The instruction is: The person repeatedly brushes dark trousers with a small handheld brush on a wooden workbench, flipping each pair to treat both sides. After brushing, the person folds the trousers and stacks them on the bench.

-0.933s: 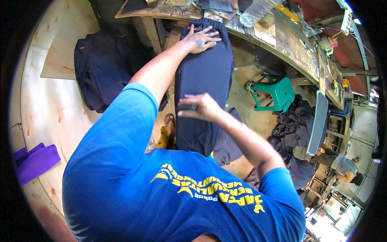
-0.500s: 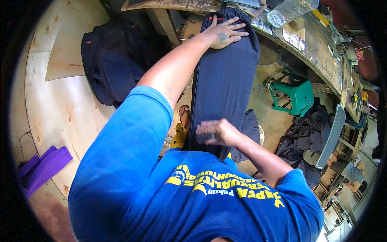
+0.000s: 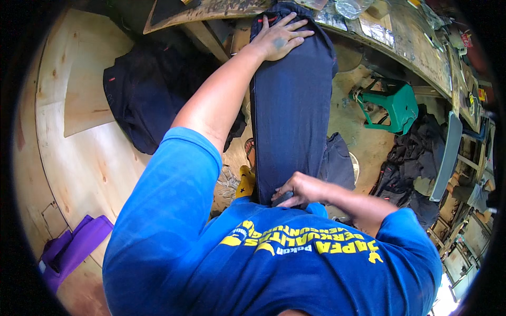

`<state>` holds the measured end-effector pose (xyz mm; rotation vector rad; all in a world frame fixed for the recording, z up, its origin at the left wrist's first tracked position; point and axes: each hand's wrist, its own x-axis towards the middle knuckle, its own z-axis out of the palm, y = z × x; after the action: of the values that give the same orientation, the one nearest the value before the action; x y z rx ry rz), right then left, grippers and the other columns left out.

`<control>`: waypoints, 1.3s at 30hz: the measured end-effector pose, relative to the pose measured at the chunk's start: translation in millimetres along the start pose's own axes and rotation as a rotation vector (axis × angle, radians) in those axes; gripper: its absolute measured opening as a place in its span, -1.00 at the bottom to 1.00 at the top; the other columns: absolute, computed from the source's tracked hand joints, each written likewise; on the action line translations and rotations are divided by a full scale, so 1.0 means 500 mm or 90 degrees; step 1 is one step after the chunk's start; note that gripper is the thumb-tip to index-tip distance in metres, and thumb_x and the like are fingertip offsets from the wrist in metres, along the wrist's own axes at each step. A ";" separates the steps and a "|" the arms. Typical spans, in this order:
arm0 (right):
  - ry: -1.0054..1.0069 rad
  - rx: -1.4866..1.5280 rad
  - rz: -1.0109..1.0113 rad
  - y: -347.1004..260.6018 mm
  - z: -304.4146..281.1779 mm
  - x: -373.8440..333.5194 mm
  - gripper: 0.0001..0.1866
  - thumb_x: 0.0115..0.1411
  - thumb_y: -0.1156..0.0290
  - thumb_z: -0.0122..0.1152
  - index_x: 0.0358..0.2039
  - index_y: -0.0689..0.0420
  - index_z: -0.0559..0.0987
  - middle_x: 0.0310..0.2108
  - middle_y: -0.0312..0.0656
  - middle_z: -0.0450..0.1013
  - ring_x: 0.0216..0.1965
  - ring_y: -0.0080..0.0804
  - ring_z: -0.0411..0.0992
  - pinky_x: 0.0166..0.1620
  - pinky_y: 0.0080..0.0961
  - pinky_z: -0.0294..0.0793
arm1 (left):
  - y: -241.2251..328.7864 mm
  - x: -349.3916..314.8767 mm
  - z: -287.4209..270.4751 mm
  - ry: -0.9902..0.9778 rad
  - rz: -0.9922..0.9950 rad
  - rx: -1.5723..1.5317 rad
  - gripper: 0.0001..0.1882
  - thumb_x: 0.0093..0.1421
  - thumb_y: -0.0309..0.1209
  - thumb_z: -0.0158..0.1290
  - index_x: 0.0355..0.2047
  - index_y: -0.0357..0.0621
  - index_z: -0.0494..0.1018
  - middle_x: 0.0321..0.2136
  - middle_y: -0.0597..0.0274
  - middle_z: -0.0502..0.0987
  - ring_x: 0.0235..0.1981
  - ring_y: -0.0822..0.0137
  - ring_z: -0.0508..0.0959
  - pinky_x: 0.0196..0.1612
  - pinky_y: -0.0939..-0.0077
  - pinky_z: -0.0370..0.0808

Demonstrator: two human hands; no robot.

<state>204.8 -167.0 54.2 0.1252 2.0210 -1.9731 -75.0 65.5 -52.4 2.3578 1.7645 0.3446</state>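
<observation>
A pair of dark navy trousers (image 3: 290,116) stretches lengthwise from the wooden table's edge to my lap. My left hand (image 3: 278,41) lies flat on its far end with the fingers spread, close to a small red tag. At the near end, against my shirt, my right hand (image 3: 301,188) is closed around a small dark block-like object (image 3: 283,198). The hand rests at the cloth there, and the fingers partly hide the object, so its exact kind does not show.
A worn wooden table (image 3: 421,63) runs along the far right, with a clear plastic bottle (image 3: 350,6) on it. Below stands a green plastic stool (image 3: 392,108) near a dark clothes pile (image 3: 408,158). More dark garments (image 3: 142,100) lie at left, beyond purple cloth (image 3: 79,250).
My right hand has moved nearer my body along the trousers, still holding the dark object. My left hand stays flat on the far end. The whole view has shifted slightly.
</observation>
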 end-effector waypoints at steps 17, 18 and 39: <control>0.379 -0.196 -0.191 0.065 -0.184 0.035 -0.68 0.25 0.13 0.57 -0.35 0.17 0.77 -0.36 0.02 0.70 -0.28 -0.07 0.71 -0.14 -0.22 0.70 | 0.008 0.003 -0.032 -0.036 0.005 -0.037 -0.49 0.63 0.01 -0.28 0.51 0.60 0.33 0.65 0.51 0.06 0.69 0.18 -0.17 0.49 -0.83 -0.28; 0.530 -0.223 -0.254 0.080 -0.294 0.061 -0.74 0.23 0.20 0.57 -0.28 0.15 0.79 -0.24 0.03 0.71 -0.23 -0.06 0.72 -0.12 -0.19 0.70 | 0.011 0.002 -0.035 -0.033 0.006 -0.044 -0.49 0.63 0.01 -0.28 0.51 0.59 0.34 0.65 0.50 0.06 0.69 0.17 -0.18 0.49 -0.83 -0.28; 0.411 -0.202 -0.006 0.069 0.034 -0.032 -0.55 0.07 0.30 0.67 0.00 0.09 0.79 0.15 -0.09 0.67 0.23 -0.08 0.62 0.39 -0.09 0.53 | 0.004 0.005 -0.018 0.023 0.026 -0.048 -0.50 0.61 -0.01 -0.21 0.48 0.61 0.38 0.63 0.51 0.12 0.68 0.18 -0.08 0.48 -0.81 -0.32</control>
<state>232.4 -179.6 25.7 0.7623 2.6948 -1.7215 -74.9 67.1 -43.1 2.3519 1.6889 0.4545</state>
